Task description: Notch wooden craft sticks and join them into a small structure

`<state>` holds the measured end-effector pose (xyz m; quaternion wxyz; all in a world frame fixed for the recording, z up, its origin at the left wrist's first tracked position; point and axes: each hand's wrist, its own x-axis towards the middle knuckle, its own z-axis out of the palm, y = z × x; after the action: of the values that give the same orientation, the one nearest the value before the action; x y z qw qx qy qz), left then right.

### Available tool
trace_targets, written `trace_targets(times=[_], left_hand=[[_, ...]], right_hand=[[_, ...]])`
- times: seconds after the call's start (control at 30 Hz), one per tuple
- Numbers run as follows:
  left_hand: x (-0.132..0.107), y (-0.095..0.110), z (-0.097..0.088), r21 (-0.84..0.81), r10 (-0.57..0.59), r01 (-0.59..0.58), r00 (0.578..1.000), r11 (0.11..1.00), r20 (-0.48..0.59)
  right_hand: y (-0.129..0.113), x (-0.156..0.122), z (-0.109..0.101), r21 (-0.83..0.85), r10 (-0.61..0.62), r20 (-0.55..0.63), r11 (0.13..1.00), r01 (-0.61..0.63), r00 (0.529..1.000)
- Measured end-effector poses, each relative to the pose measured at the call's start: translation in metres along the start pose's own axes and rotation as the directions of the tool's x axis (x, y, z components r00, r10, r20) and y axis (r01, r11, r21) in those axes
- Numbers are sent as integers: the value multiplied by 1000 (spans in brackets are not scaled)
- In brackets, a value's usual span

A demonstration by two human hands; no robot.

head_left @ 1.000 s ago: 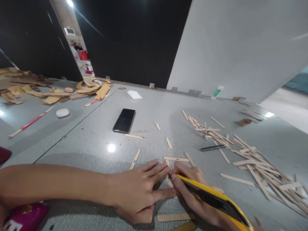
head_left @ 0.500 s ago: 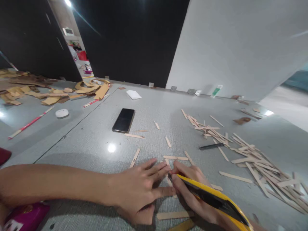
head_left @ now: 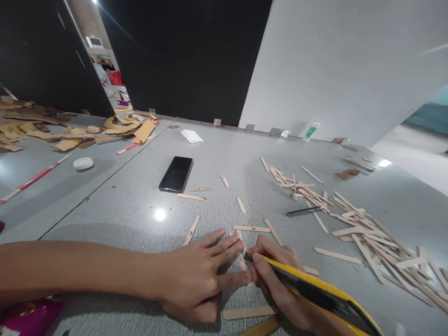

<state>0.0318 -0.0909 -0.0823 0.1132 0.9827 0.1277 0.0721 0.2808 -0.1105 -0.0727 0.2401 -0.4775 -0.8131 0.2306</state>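
Observation:
My left hand (head_left: 198,275) lies palm down on the grey tabletop. Its fingers are spread, with the tips pressing on a wooden craft stick (head_left: 242,262). My right hand (head_left: 285,284) grips a yellow and black utility knife (head_left: 320,290), its tip end down against the same stick between my left fingers. The blade itself is mostly hidden. Just beyond the fingertips lies another craft stick (head_left: 252,229) with a small dark notch. Closer to me, a wider stick (head_left: 248,313) rests flat beside a yellowish strip (head_left: 261,327).
Craft sticks form a loose pile (head_left: 378,242) on the right, with a dark pen-like rod (head_left: 304,211) by it. A phone (head_left: 176,174), folded white paper (head_left: 191,136) and a white case (head_left: 83,163) lie farther off. Cardboard scraps (head_left: 73,135) sit at the back left.
The view has shifted slightly, so the things on the table appear a little farther left. Both hands stay nearly in place, and the knife remains at the stick.

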Motion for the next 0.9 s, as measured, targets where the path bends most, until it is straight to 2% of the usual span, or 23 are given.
trace_targets(times=[0.1,0.3,0.63,0.77,0.9], left_hand=[[0,0,4,15,-5,6,1000,1000,-18],[0,3,4,50,-19,21,999,999,-49],[-1,4,1,45,-16,18,999,999,-38],[0,4,1,44,-18,20,999,999,-40],[-1,4,1,42,-18,20,998,999,-54]], right_hand=[[1,0,1,24,50,14,998,-50,999],[-2,7,1,41,40,0,998,-40,999],[1,5,3,2,45,0,999,-45,999],[0,6,7,-41,18,-20,999,-19,1000],[5,3,10,-113,-78,-93,991,67,993]])
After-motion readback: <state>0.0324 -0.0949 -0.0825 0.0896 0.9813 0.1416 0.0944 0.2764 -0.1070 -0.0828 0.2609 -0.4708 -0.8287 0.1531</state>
